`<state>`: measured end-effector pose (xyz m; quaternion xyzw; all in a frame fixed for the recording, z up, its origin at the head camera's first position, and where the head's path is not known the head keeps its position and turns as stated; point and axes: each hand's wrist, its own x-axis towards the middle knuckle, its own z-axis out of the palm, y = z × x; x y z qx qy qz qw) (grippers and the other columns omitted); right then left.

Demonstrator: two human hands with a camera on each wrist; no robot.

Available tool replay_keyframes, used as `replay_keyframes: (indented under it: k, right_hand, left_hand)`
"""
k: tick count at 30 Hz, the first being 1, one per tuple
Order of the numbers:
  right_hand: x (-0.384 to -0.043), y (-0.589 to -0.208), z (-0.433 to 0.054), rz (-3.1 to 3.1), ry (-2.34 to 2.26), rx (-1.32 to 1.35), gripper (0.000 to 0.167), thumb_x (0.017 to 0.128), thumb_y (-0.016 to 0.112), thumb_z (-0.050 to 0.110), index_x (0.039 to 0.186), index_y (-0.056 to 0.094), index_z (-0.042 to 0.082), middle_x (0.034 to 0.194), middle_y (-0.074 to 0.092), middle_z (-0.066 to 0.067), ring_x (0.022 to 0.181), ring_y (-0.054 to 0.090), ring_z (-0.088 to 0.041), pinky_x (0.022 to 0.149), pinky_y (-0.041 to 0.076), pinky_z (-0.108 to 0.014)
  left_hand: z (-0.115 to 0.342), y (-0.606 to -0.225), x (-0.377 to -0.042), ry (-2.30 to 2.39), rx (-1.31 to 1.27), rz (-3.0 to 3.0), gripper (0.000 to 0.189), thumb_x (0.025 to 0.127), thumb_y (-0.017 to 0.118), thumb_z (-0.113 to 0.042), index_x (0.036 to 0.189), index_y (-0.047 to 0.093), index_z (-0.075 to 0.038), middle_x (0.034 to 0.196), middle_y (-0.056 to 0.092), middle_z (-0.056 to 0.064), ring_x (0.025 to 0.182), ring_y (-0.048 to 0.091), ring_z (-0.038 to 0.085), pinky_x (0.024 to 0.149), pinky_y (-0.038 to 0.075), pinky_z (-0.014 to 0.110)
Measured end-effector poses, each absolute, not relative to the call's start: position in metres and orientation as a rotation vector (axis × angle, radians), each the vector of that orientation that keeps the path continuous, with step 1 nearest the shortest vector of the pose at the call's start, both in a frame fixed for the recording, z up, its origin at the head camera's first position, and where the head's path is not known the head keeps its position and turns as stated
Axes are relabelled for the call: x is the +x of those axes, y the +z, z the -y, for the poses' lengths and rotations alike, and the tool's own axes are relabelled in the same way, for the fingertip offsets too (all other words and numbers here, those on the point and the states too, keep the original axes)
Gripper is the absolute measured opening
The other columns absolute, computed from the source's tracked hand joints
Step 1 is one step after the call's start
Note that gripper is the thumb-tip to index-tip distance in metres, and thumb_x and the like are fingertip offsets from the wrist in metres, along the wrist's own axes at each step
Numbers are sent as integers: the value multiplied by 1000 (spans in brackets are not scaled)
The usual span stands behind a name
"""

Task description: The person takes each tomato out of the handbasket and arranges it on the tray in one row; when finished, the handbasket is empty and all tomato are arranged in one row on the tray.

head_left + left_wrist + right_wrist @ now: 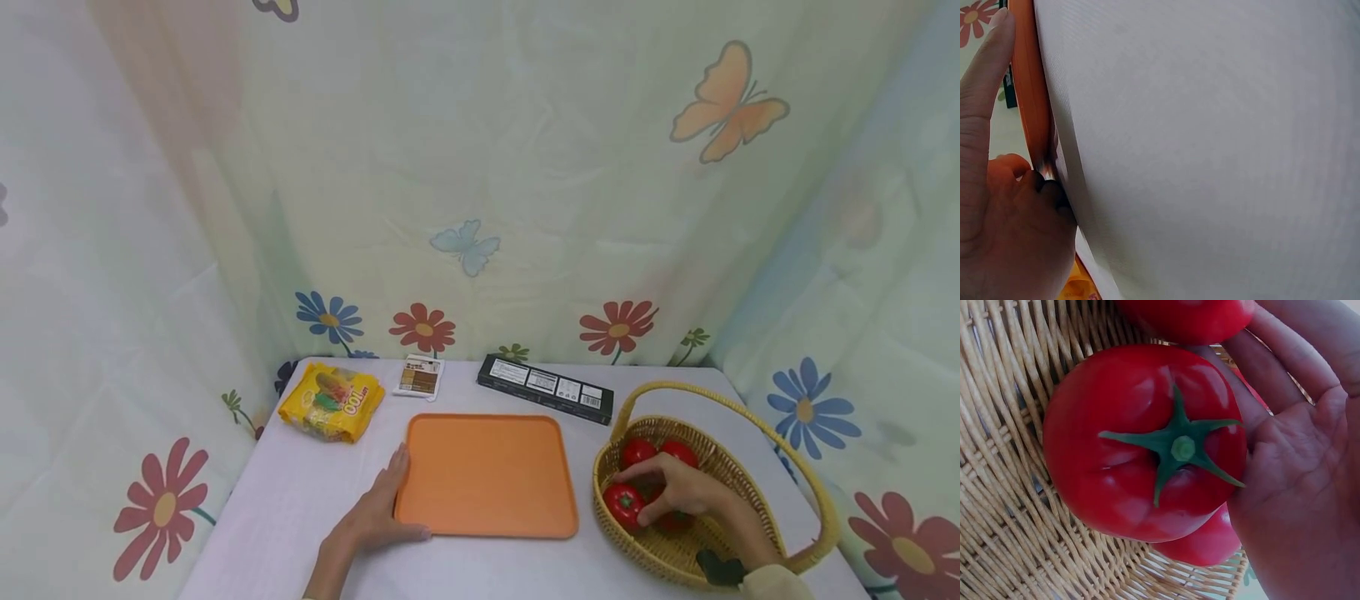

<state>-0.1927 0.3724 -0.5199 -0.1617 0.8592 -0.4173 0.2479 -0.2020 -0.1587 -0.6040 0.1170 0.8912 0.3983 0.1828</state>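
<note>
My right hand (678, 487) reaches into a yellow wicker basket (738, 467), its thumb and index finger curled about a red tomato (624, 504) with a green star-shaped stem. In the right wrist view that tomato (1129, 444) fills the middle, against the woven wall. More red tomatoes lie around it, one (638, 451) towards the back and another (679, 452) beyond the hand, which partly covers them. Along the left edge of an orange tray (486, 475) rests my left hand (378, 508), fingers stretched out and thumb along the near corner. The tray is flat on the table.
A yellow snack bag (332, 402) lies at the back left. Beside it is a small white and brown packet (419, 377). A long black box (546, 388) lies behind the tray. The basket's tall handle (795, 450) arches over its right side.
</note>
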Motion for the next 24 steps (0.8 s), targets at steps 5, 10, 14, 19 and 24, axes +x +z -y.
replay_keyframes:
  k: [5,10,14,19,24]
  right_hand:
    - [-193,-520,-371,-2345,-1114,-414,61,79,95,6,136,73,2,135,68,-22,120,65,-41,103,55,-70]
    - [-194,-519,-368,-2387,-1069,-359,61,78,96,6,134,74,3,133,70,-18,119,65,-39,104,55,-70]
    - [-193,-517,-363,-2431,-1011,-344,63,75,98,8,134,74,5,133,69,-17,120,62,-39,105,53,-72]
    - [-193,-515,-359,-2454,-959,-333,65,73,99,8,133,75,4,132,70,-15,120,62,-39,106,50,-74]
    - [-194,-516,-358,-2462,-953,-313,63,73,99,8,131,76,4,130,71,-13,119,64,-37,107,50,-73]
  left_hand:
    - [160,-606,-202,1114,330,-2514,144,73,97,-58,175,5,-15,182,2,12,163,8,53,130,16,70]
    - [160,-606,-203,1110,331,-2520,144,73,97,-59,175,5,-16,182,1,12,163,8,52,130,16,70]
    - [160,-605,-202,1116,329,-2515,144,73,97,-58,175,4,-15,182,1,12,163,7,52,130,16,70]
    - [159,-606,-202,1120,332,-2514,144,73,97,-57,175,4,-14,182,1,13,164,7,51,131,14,68]
    - [158,-606,-203,1116,325,-2514,145,73,97,-58,175,4,-15,182,1,12,164,7,52,131,15,69]
